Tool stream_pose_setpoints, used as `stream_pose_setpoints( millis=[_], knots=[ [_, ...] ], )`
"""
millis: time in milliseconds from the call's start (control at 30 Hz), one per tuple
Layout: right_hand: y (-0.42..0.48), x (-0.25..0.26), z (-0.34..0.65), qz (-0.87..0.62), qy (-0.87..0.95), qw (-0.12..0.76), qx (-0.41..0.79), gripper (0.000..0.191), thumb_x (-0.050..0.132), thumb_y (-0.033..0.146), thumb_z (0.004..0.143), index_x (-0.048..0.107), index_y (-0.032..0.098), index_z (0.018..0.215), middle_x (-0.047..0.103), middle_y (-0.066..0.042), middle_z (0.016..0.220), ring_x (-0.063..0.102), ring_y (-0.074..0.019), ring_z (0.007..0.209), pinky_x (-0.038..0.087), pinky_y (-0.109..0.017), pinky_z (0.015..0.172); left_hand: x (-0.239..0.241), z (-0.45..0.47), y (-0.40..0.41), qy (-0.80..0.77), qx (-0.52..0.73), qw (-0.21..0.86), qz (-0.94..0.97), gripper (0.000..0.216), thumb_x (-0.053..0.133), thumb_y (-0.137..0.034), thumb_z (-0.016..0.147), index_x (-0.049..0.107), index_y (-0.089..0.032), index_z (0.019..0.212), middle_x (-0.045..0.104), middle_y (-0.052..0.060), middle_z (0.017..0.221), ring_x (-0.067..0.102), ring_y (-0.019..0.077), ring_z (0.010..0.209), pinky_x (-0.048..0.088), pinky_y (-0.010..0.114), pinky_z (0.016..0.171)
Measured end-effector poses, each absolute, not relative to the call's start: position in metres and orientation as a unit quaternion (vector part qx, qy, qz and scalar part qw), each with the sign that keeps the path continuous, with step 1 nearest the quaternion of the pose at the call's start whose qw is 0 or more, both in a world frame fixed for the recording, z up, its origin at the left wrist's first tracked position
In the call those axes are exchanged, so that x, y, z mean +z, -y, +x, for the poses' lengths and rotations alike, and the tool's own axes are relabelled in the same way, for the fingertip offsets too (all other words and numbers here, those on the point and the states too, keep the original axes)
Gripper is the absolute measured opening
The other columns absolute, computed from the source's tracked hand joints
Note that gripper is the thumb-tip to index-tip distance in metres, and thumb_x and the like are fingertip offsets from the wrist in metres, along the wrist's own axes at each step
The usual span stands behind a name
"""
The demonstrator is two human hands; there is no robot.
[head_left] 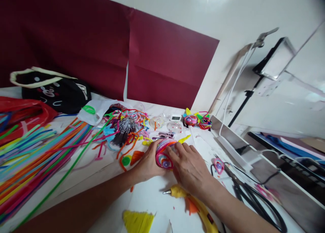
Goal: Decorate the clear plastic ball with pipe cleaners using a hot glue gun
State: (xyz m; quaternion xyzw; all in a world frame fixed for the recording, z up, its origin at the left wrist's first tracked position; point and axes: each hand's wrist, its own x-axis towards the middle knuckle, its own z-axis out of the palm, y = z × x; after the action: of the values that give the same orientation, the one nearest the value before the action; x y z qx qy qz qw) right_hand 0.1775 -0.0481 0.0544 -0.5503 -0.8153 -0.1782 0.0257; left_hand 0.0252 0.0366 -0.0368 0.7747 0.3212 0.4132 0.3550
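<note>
Both my hands hold a small round figure (164, 154) wound from multicoloured pipe cleaners, resting on the white table (149, 195). My left hand (146, 164) cups its left side with the fingers curled round it. My right hand (189, 167) covers its right side and top, fingers pressed on it. A yellow pointed ear (184, 138) sticks out behind my right fingers. A yellow glue gun (195, 206) lies just below my right wrist.
Long pipe cleaners (33, 158) lie fanned across the left. A tangle of cut pieces (125, 128) sits in the middle. Two finished colourful figures (197, 120) stand at the back. Black scissors (250, 195) and a small pink piece (218, 165) lie right. A black bag (54, 90) sits far left.
</note>
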Motion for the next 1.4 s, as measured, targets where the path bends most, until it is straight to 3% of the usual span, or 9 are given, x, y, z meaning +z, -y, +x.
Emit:
stream_pose_setpoints(
  millis=[400,667,833,1100,1400],
  knots=[
    [0.050,0.057,0.176,-0.551,0.813,0.023,-0.186,0.044,0.057,0.020,0.085,0.055,0.017,0.129,0.061,-0.013,0.111,0.055,-0.0285,0.094,0.041,-0.040,0.076,-0.034,0.024,-0.036,-0.309,0.401,0.356,0.785,0.102,0.081,-0.020,0.061,0.025,-0.022,0.145,0.043,0.018,0.146,0.046,0.0335,0.135,0.044,0.052,0.108],
    [0.053,0.055,0.174,-0.550,0.811,0.030,-0.199,0.042,0.058,0.022,0.086,0.055,0.018,0.128,0.061,-0.013,0.112,0.054,-0.0280,0.095,0.040,-0.040,0.075,-0.033,0.022,-0.037,-0.302,0.413,0.315,0.800,0.101,0.083,-0.024,0.060,0.029,-0.021,0.145,0.037,0.018,0.150,0.037,0.0364,0.141,0.034,0.055,0.117],
    [0.052,0.055,0.174,-0.550,0.810,0.028,-0.204,0.037,0.055,0.022,0.090,0.056,0.018,0.127,0.062,-0.012,0.110,0.055,-0.0275,0.093,0.041,-0.039,0.075,-0.021,0.019,-0.033,-0.267,0.439,0.276,0.812,0.077,0.069,-0.016,0.069,0.037,-0.018,0.138,0.044,0.018,0.144,0.041,0.0333,0.138,0.034,0.053,0.117],
    [0.053,0.053,0.175,-0.547,0.810,0.030,-0.211,0.039,0.052,0.022,0.092,0.055,0.018,0.130,0.062,-0.013,0.110,0.055,-0.0276,0.092,0.041,-0.040,0.075,-0.005,0.017,-0.026,-0.247,0.479,0.223,0.812,0.034,0.058,-0.013,0.078,0.057,-0.020,0.112,0.061,0.012,0.127,0.056,0.0271,0.123,0.045,0.045,0.108],
    [0.055,0.053,0.176,-0.549,0.811,0.027,-0.201,0.043,0.051,0.022,0.093,0.053,0.017,0.135,0.061,-0.013,0.113,0.054,-0.0282,0.094,0.040,-0.040,0.075,-0.006,0.019,-0.027,-0.254,0.493,0.203,0.807,0.027,0.053,-0.010,0.082,0.060,-0.021,0.105,0.065,0.009,0.120,0.060,0.0232,0.118,0.048,0.042,0.105]
  ],
)
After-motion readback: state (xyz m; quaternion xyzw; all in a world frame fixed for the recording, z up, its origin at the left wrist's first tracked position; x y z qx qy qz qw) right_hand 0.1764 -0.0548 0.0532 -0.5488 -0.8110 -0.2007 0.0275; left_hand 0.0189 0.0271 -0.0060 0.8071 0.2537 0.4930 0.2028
